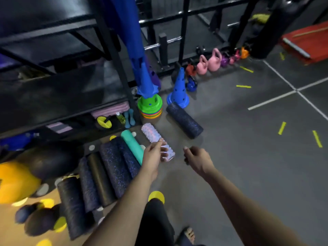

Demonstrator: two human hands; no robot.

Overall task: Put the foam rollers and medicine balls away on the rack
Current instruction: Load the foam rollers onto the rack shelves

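Since the left hand (153, 154) is on the near end of the pale knobbly roller (152, 134), that is the item being dealt with. The roller lies on the floor (239, 157) just beside the teal roller (132, 145), at the end of the row of dark rollers (113, 167) in front of the rack (113, 55). L fingers lie across its top; blur hides whether they wrap round it, so grip: cannot tell. Right hand (197, 159) hangs near the roller's end w/o touching, fingers loosely curled, holding nothing.

Judgement: foam, so light, fairly stiff, no breakage risk. The knobs should give good purchase (not slippery). Round, so it rolls if nudged. Best hold prob. round the middle w/ one hand, or a palm on each end.

A dark speckled roller (184, 120) lies apart by the blue cone (178, 89); it looks longer, prob. a two-hand lift. The dark ball (49, 162) at lower left is too blurred to judge.
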